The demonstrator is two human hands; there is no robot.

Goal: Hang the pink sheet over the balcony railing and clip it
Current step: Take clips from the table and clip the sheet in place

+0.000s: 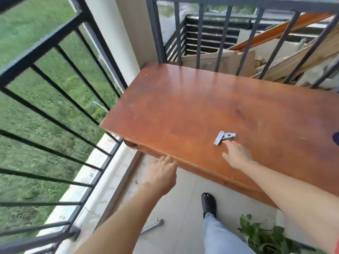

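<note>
On the wooden table (183, 107), right of centre: two grey clips (224, 137) lying crossed and touching. Right hand (236, 155) is over the tabletop, fingers straight and spread, index tip right at the clips, gripping nothing. Left hand (162, 173) is at the table's near edge, fingers loosely extended, empty; edge contact unclear. Black balcony railing (45, 43) runs along the left and behind the table.

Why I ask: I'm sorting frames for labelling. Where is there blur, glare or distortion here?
In the head view, motion blur smears the left railing and grass; in the same view a pale sheen lies on the table at its far end; the clips, left hand and right hand are fairly sharp; the wide lens splays the railing; light is soft, without hard shadows.
</note>
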